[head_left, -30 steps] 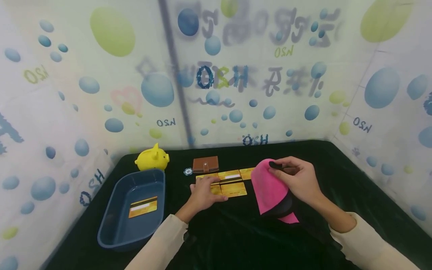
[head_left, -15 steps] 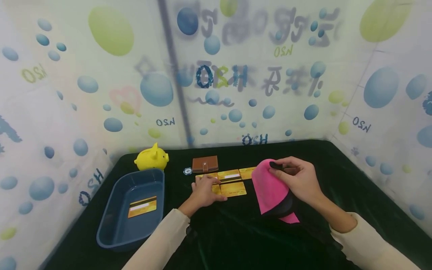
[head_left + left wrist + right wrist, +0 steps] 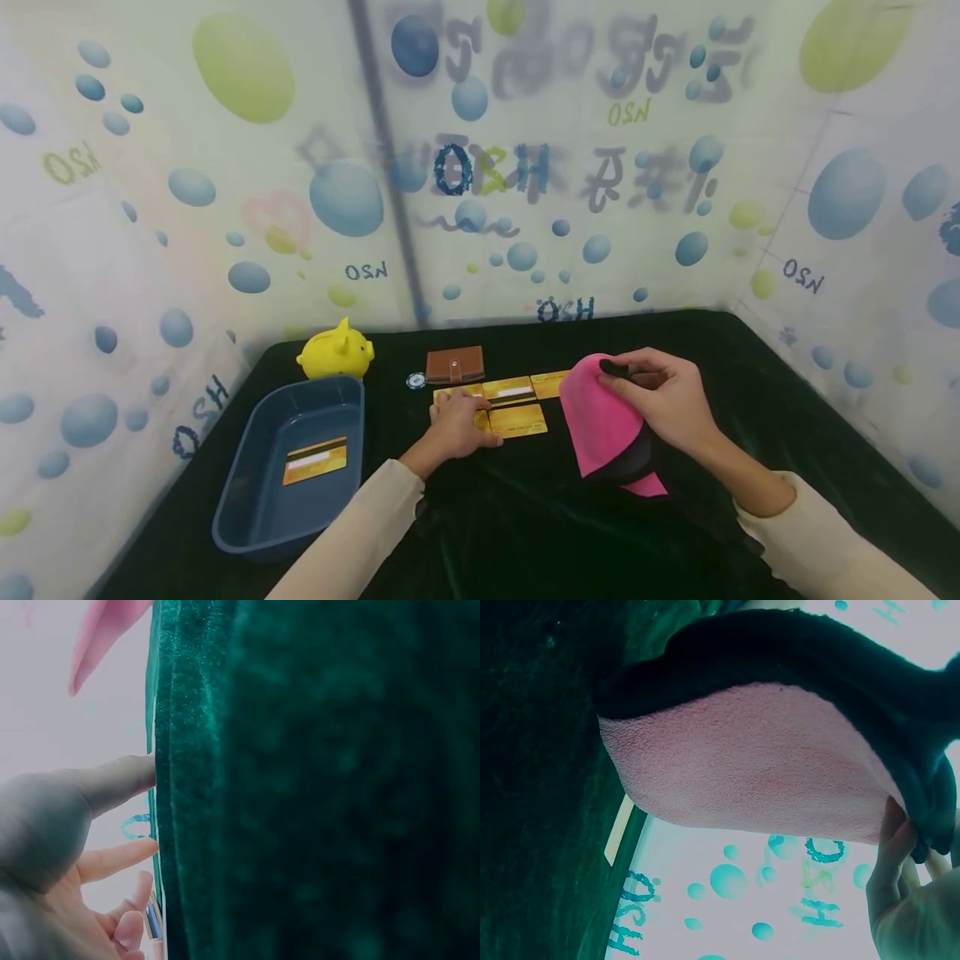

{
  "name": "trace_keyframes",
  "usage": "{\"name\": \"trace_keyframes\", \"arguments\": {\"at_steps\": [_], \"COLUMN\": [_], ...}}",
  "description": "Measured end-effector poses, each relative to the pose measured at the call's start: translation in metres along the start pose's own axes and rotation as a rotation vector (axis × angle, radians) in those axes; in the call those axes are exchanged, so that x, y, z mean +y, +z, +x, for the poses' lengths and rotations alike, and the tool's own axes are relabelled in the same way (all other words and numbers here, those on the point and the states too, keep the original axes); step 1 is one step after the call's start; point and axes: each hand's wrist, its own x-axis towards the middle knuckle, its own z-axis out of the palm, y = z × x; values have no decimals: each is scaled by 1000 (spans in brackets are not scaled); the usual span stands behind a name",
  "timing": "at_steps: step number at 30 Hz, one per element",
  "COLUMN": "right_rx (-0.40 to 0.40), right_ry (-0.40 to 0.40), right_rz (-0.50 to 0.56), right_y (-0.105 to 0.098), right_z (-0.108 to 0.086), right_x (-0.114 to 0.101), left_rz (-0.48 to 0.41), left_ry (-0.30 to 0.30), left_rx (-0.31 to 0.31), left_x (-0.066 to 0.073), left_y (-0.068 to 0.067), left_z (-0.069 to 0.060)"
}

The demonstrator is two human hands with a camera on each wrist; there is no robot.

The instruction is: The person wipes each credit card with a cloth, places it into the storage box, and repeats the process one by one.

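My left hand [image 3: 453, 425] rests over the left end of several gold bank cards [image 3: 519, 421] laid edge to edge on the dark green cloth. Its fingers are spread and touch the cards, partly covering them. In the left wrist view the hand [image 3: 45, 832] shows with its fingertips down at the green surface. A soft pink cloth [image 3: 603, 421] with a black side hangs from my right hand [image 3: 667, 392], which pinches its black upper edge. The cloth droops beside the right-hand card and hides that card's end. The right wrist view shows the cloth's fuzzy pink face [image 3: 742, 757].
At the left stands a blue plastic basin [image 3: 240, 467] with a single gold card [image 3: 315, 460] in it. Behind it sits a yellow piggy bank [image 3: 335, 354]. A brown wallet [image 3: 455, 364] and a round chip [image 3: 416, 381] lie behind the cards. Printed curtains surround the table.
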Motion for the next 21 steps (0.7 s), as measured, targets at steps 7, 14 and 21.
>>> {"name": "trace_keyframes", "arguments": {"at_steps": [7,14,21], "right_rx": [-6,-3,1], "right_ry": [17,22,16], "right_rz": [-10,-10,-20], "right_y": [0,0,0], "right_z": [-1,-1,-2], "right_x": [1,1,2], "left_rz": [12,18,37], "left_ry": [2,14,26], "left_rx": [-15,-18,-3], "left_x": [-1,-5,-4], "left_y": [1,3,3], "left_z": [2,4,2]}}
